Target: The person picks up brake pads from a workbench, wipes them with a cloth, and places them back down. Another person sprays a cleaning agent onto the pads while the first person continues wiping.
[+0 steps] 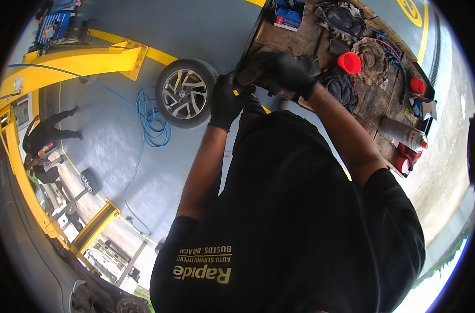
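Observation:
Both my hands wear black gloves and meet at the near corner of a worn workbench (295,36). My left hand (226,103) is closed around the lower end of a dark part (246,75), with a small yellow bit showing at its fingers. My right hand (289,70) grips the same dark part from above, over the bench edge. The part is mostly hidden by the gloves, so its shape is unclear. A dark rag (342,86) lies just right of my right wrist.
On the bench are a red cap (349,62), a grey spray can (404,134), a blue box (288,14) and tangled cables. A car wheel (187,94) stands on the grey floor by a coiled blue hose (151,122). Yellow lift arms (81,62) and a bending person (50,134) are at left.

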